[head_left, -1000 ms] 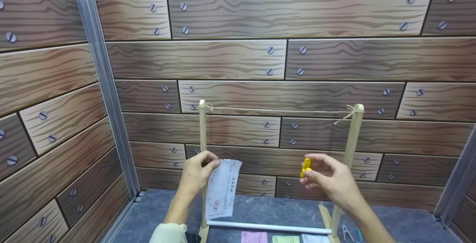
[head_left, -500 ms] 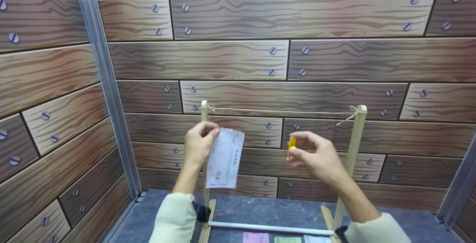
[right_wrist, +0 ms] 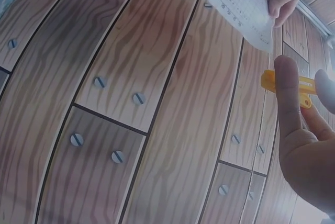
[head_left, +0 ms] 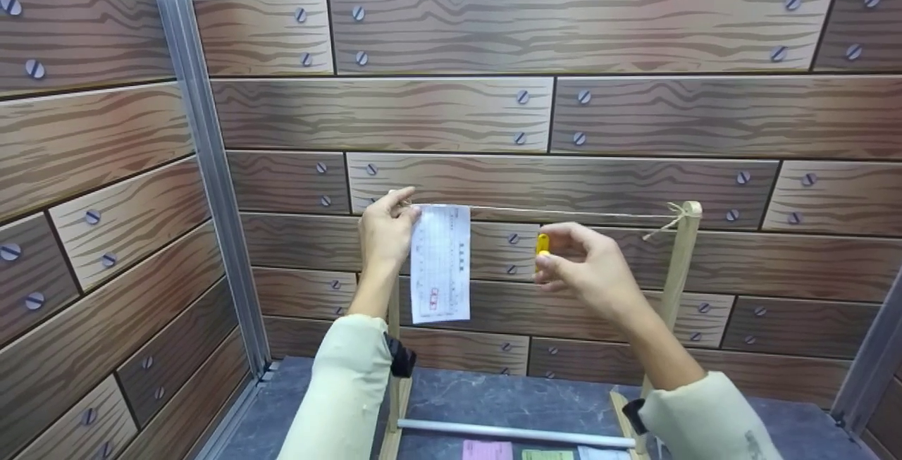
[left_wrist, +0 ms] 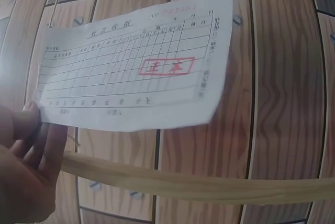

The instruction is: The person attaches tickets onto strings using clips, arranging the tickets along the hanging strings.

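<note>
My left hand (head_left: 389, 231) pinches a white printed receipt slip (head_left: 441, 263) by its upper left corner. The slip hangs upright with its top edge level with the string (head_left: 564, 212) in the head view. A red stamped box shows on its printed grid in the left wrist view, where the left hand (left_wrist: 26, 161) holds one corner. My right hand (head_left: 592, 263) pinches a yellow clothespin (head_left: 542, 251) between thumb and fingers, to the right of the slip and a little below the string. In the right wrist view the clothespin (right_wrist: 288, 85) overlaps the string.
The string is tied to wooden posts, the right post (head_left: 680, 270) in plain view, the left one partly behind my left arm. A white rod (head_left: 514, 433) joins them low down. Pink (head_left: 486, 450), green and pale blue slips lie on the grey tabletop (head_left: 493, 396).
My left hand has raised the receipt slip from low by the left post up to the string. The right hand has moved up and left with the clothespin, closer to the slip.
</note>
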Demonstrator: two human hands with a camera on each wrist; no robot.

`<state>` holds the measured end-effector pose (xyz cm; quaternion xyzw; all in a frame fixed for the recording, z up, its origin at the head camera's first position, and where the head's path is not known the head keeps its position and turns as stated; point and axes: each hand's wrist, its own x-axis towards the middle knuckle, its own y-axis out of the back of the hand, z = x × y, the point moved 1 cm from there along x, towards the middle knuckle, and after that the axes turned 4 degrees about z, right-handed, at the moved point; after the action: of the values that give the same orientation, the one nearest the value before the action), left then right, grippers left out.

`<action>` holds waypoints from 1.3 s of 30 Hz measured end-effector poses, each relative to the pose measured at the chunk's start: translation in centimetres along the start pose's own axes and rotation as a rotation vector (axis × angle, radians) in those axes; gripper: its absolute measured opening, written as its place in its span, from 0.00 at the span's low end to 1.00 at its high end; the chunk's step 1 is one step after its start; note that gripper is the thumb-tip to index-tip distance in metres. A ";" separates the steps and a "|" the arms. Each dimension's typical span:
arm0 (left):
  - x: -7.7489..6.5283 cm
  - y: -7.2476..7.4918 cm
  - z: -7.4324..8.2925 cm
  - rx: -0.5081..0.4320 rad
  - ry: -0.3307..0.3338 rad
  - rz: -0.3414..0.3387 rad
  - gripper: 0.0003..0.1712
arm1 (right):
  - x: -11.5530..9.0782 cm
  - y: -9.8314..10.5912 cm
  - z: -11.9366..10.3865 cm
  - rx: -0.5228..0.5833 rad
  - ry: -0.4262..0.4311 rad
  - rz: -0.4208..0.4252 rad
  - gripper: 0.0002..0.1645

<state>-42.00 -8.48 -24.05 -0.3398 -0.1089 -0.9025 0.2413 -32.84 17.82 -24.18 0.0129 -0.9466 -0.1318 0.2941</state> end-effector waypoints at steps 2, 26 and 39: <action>0.1 -0.1 0.1 0.027 0.019 0.000 0.13 | 0.3 -0.2 -0.1 0.019 -0.001 0.000 0.21; -0.3 0.1 0.1 0.080 0.019 -0.074 0.02 | 6.8 -7.6 -3.6 -0.092 0.240 0.153 0.07; -0.5 0.0 0.2 0.096 -0.032 -0.129 0.02 | 10.4 -11.5 -3.5 -0.282 0.278 0.230 0.07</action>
<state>-41.58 -8.19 -24.20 -0.3344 -0.1777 -0.9044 0.1967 -40.06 4.83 -18.64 -0.1184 -0.8644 -0.2253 0.4337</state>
